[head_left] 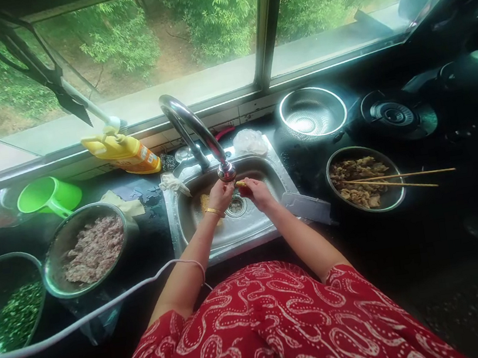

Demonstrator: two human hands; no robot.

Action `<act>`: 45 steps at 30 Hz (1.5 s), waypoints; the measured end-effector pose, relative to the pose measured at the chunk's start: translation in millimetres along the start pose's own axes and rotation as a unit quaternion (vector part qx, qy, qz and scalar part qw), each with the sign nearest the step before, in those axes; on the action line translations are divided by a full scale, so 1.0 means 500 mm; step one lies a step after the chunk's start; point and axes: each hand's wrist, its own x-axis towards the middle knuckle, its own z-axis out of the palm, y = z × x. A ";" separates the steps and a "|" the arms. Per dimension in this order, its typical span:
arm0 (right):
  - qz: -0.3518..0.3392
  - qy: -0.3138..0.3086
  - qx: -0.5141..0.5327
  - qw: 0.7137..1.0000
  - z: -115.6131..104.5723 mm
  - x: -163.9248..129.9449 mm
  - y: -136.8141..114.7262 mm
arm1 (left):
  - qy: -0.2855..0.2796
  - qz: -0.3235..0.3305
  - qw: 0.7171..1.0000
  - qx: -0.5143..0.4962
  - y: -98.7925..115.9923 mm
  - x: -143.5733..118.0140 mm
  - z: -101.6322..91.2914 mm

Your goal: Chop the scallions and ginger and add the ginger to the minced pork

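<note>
- The left hand (222, 195) was raised over the sink (272, 165), directly below the tap (197, 131) spout, fingers curled toward a small yellow piece (240, 183).
- The right hand (257, 191) was just beside the left, fingers closed on the same yellow piece; both hands pinched it between them. What the piece was could not be determined at this size.
- The yellow piece sat between the two hands, just below and to the right of the spout, above the drain (236, 205).
- Whether water was running could not be told.
- A yellow sponge-like object (205, 201) lay in the sink, just left of the left hand.
- Left of the left hand, on the desk (155, 214): a bowl of minced meat (91, 247), further left a bowl of chopped greens (8, 312), a green cup (48, 197) and a yellow bottle (126, 152).
- Right of the right hand: a bowl of cooked food (366, 179) with chopsticks (403, 178) laid across it, and beyond it an empty steel colander (312, 112).
- Assessment: the step appeared to be rinsing or cleaning the piece. Done well, the piece should be kept over the drain under the spout, gripped firmly as wet fingers may slip, and splashes kept off the open bowls on either side.
</note>
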 end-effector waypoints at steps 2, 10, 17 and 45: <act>0.012 -0.015 0.009 1.000 0.002 0.000 0.000 | -0.018 0.016 0.998 -0.065 -0.006 -0.007 0.005; -0.001 -0.018 0.006 1.000 0.006 -0.012 -0.002 | -0.051 0.009 0.992 -0.119 -0.010 -0.012 0.008; -0.162 -0.046 -0.124 0.978 0.006 -0.028 -0.001 | -0.032 -0.015 0.985 -0.171 -0.009 -0.005 0.012; -0.152 -0.031 -0.161 0.975 -0.013 -0.008 -0.011 | -0.049 -0.103 0.978 -0.176 0.023 -0.013 0.004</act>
